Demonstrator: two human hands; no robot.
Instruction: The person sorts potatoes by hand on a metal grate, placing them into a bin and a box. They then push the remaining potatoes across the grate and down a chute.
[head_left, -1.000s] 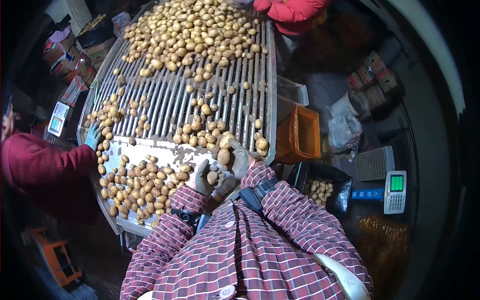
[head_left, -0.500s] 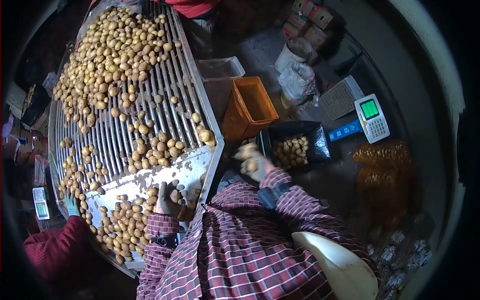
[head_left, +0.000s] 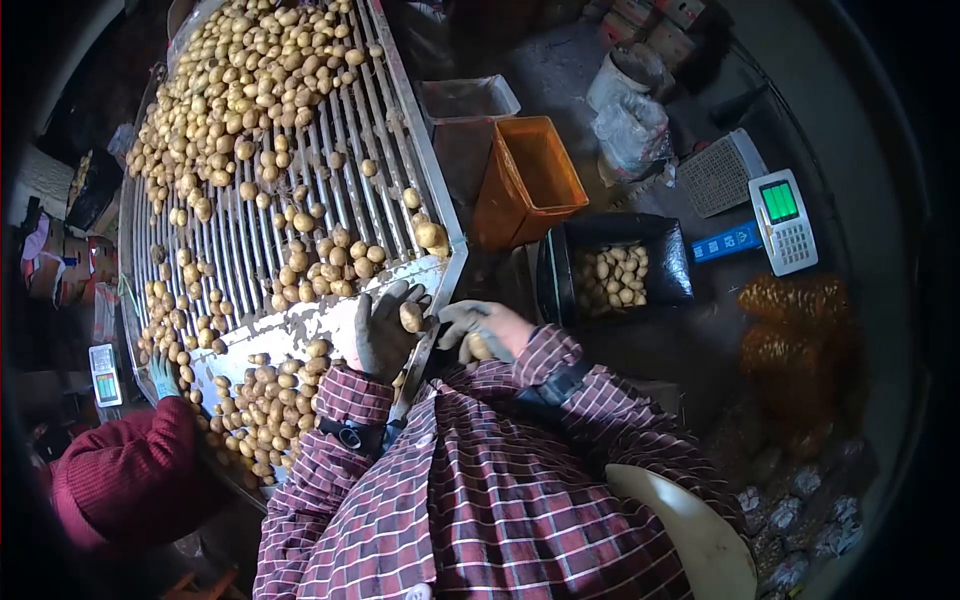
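My left hand (head_left: 385, 335), in a grey work glove, is over the metal lip (head_left: 335, 318) of the sorting table, its fingers curved around a potato (head_left: 411, 318). Just right of it, beyond the table edge, my gloved right hand (head_left: 484, 325) is curled over another potato (head_left: 479, 347) at its palm. Sorted below the bars, a heap of potatoes (head_left: 265, 405) lies left of my left wrist. To the right of my right hand stands a black-lined crate (head_left: 560, 290) with potatoes (head_left: 613, 275) inside.
A large potato pile (head_left: 250, 75) covers the slatted rack (head_left: 350, 190). An orange bin (head_left: 495, 205) and a scale with a green display (head_left: 785, 222) stand to the right. At left, a co-worker's gloved hand (head_left: 163, 375) reaches among potatoes. Filled net sacks (head_left: 795, 300) lie far right.
My right hand has come down and left from beside the crate, toward my left hand. My left hand has risen and moved right along the lip. The whole view has shifted slightly.
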